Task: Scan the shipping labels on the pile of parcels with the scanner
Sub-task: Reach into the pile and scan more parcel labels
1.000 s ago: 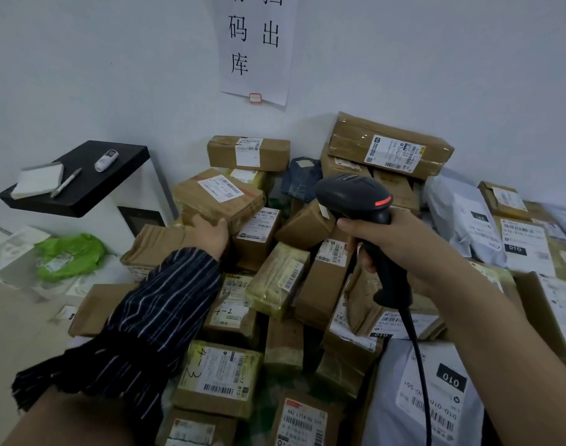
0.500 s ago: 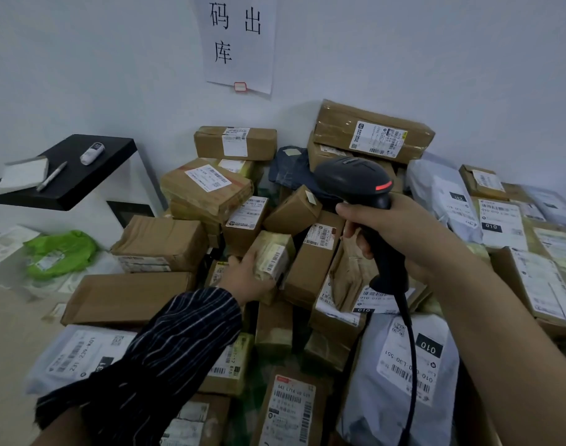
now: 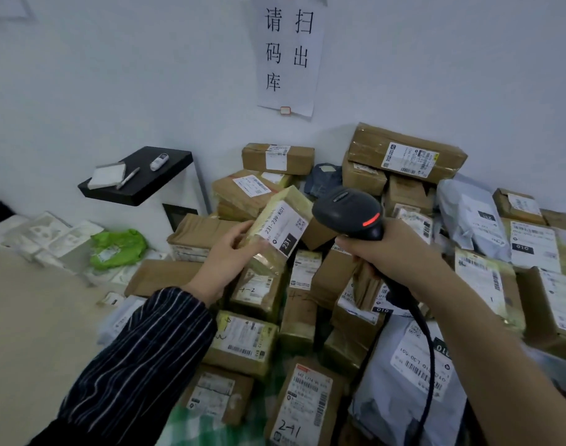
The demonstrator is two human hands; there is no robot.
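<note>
Now the left hand (image 3: 225,262) grips a small yellowish parcel (image 3: 272,249) above the pile (image 3: 243,342), its label (image 3: 283,228) facing up, its long axis slanting toward the scanner (image 3: 346,214) just to its right, clenched in the right hand (image 3: 394,249).

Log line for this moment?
left hand: holds small yellowish taped parcel, white label up | right hand: grips black handheld scanner, red light on | scanner head beside label

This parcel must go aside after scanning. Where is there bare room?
The bare floor left of the striped sleeve, in front of the green bag, is free. The black shelf has room beside its pen. The parcel pile is packed against the wall.
</note>
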